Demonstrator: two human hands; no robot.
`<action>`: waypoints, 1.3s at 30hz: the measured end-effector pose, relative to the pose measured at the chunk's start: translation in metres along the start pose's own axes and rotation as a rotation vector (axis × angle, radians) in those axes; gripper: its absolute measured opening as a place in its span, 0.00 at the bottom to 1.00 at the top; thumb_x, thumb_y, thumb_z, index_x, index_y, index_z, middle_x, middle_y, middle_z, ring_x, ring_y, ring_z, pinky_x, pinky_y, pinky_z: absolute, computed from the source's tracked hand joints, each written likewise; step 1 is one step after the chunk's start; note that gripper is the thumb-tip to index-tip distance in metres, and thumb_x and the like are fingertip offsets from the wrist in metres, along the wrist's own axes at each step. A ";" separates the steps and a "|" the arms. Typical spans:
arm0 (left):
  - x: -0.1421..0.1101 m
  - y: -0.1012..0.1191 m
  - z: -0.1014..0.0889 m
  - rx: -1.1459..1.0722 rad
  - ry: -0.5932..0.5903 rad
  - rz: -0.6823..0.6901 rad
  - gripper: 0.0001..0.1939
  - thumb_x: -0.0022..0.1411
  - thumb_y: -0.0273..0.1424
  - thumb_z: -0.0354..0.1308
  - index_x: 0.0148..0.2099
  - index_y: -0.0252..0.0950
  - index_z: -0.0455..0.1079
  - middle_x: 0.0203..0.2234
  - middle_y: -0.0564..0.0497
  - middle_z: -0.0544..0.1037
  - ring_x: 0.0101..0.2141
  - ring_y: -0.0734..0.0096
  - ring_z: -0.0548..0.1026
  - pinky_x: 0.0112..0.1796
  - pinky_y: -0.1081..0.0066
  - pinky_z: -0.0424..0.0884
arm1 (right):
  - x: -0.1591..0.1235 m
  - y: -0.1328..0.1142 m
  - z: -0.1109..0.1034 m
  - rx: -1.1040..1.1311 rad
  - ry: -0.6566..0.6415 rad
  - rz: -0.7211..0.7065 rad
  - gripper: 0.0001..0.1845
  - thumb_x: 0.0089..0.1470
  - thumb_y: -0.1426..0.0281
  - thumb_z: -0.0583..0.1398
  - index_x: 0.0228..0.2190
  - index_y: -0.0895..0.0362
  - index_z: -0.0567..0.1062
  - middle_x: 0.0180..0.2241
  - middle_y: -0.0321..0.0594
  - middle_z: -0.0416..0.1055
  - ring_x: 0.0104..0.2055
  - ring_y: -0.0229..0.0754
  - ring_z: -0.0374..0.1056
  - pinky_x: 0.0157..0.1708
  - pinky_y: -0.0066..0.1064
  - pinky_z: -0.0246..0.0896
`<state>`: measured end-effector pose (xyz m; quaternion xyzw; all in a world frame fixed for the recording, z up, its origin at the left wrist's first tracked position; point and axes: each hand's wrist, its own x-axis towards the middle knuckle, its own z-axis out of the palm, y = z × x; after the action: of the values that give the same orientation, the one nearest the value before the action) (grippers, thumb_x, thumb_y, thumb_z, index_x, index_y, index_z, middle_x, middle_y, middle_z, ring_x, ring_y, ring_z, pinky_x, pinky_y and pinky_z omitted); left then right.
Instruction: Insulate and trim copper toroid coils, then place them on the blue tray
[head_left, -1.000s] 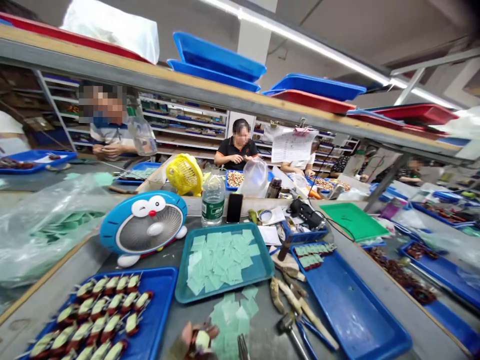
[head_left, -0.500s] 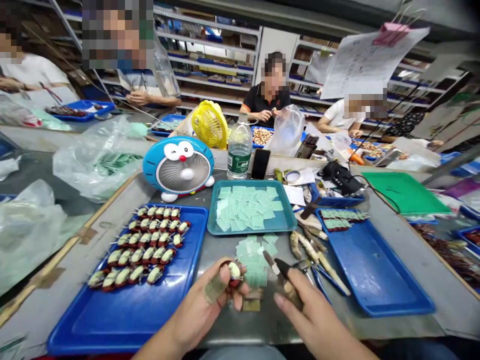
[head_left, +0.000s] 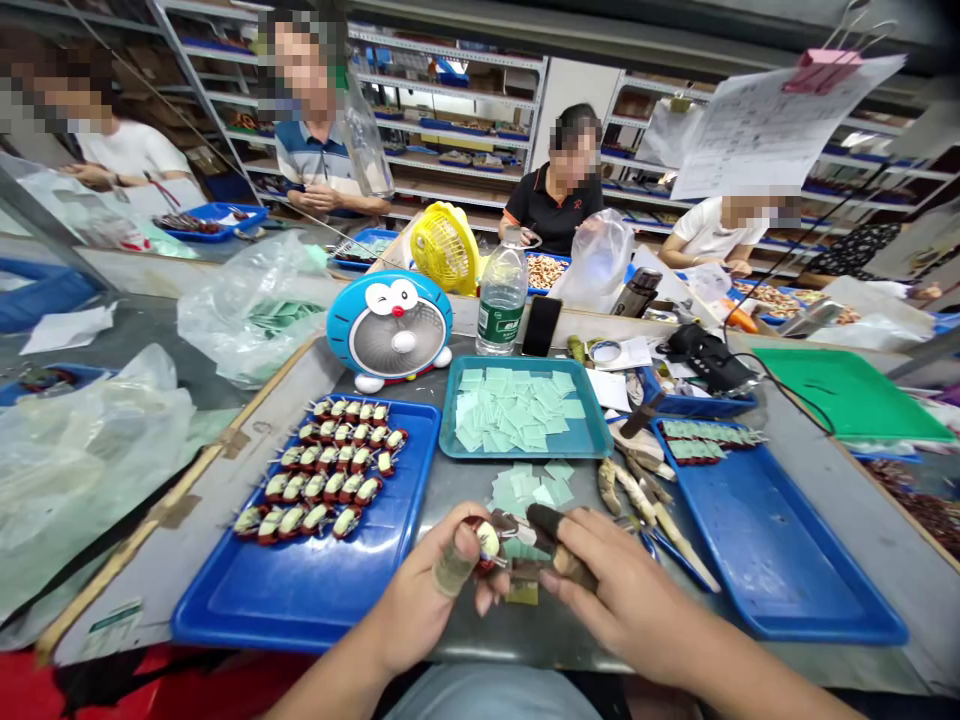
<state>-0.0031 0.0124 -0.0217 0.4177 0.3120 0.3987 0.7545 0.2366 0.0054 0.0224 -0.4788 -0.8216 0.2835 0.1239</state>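
Between the thumb and fingers of my left hand is a small coil component, red-brown with a pale yellow-green top and thin metal leads. Its thumb wears a tan wrap. My right hand is closed around a hand tool with dark and tan wrapped parts; its grey tip is by the component's leads, and contact cannot be made out. Under the hands lie loose pale green square sheets. To the left, a blue tray holds rows of similar components.
A teal tray of green squares stands ahead. On the right are pliers with wrapped handles and a blue tray with green-topped pieces. A cartoon fan, a water bottle and a phone stand behind. Co-workers sit opposite.
The view has swung left, so the scene sits further right. My right hand has brought the tool's tip closer to the component, which my left hand still holds.
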 end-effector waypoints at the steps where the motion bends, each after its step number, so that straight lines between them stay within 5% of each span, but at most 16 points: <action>1: 0.001 0.000 0.000 0.014 0.014 0.022 0.30 0.66 0.58 0.54 0.47 0.33 0.69 0.28 0.47 0.77 0.27 0.73 0.71 0.29 0.74 0.66 | 0.000 -0.001 0.004 0.008 0.021 0.010 0.05 0.64 0.73 0.59 0.36 0.53 0.66 0.36 0.37 0.67 0.40 0.44 0.64 0.39 0.35 0.59; 5: 0.003 0.003 -0.002 0.022 0.034 0.041 0.31 0.64 0.59 0.55 0.43 0.32 0.70 0.25 0.48 0.76 0.24 0.74 0.70 0.24 0.76 0.64 | 0.000 -0.003 0.002 -0.039 0.108 -0.010 0.04 0.62 0.75 0.58 0.36 0.55 0.67 0.37 0.40 0.68 0.40 0.44 0.64 0.39 0.35 0.59; 11: -0.005 0.009 -0.005 0.001 0.002 0.050 0.30 0.63 0.58 0.57 0.42 0.33 0.70 0.25 0.49 0.74 0.25 0.74 0.70 0.24 0.77 0.65 | 0.012 -0.013 -0.038 -0.326 0.088 -0.162 0.07 0.58 0.78 0.58 0.35 0.54 0.70 0.39 0.43 0.70 0.40 0.47 0.63 0.39 0.38 0.57; 19: -0.004 0.020 -0.005 -0.213 -0.044 0.084 0.30 0.60 0.58 0.59 0.45 0.34 0.70 0.25 0.51 0.75 0.22 0.78 0.68 0.22 0.79 0.62 | 0.027 -0.019 -0.012 -0.219 0.091 -0.150 0.06 0.62 0.77 0.58 0.35 0.55 0.66 0.38 0.39 0.66 0.40 0.44 0.61 0.39 0.35 0.56; 25: -0.005 0.014 -0.009 -0.012 0.020 0.181 0.28 0.64 0.57 0.56 0.49 0.35 0.69 0.29 0.49 0.76 0.28 0.71 0.71 0.29 0.74 0.67 | 0.023 -0.026 -0.015 -0.236 0.015 -0.117 0.05 0.64 0.74 0.58 0.36 0.54 0.65 0.37 0.38 0.65 0.39 0.43 0.61 0.36 0.34 0.54; 32: -0.005 0.014 -0.006 0.009 0.050 0.248 0.27 0.66 0.55 0.55 0.50 0.37 0.69 0.30 0.49 0.76 0.30 0.69 0.71 0.30 0.72 0.67 | 0.026 -0.021 -0.007 -0.407 0.203 -0.170 0.08 0.55 0.80 0.56 0.36 0.56 0.68 0.36 0.42 0.66 0.37 0.46 0.59 0.36 0.35 0.54; 39: -0.010 0.022 0.007 -0.263 0.027 0.168 0.27 0.66 0.57 0.54 0.40 0.34 0.70 0.22 0.52 0.72 0.23 0.76 0.67 0.22 0.78 0.60 | 0.036 -0.027 -0.024 -0.661 0.212 -0.271 0.08 0.61 0.76 0.55 0.37 0.56 0.74 0.39 0.45 0.69 0.37 0.46 0.58 0.36 0.37 0.54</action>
<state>-0.0104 0.0086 0.0025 0.3346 0.2314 0.5033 0.7624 0.2100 0.0343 0.0547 -0.4067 -0.9073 -0.0670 0.0832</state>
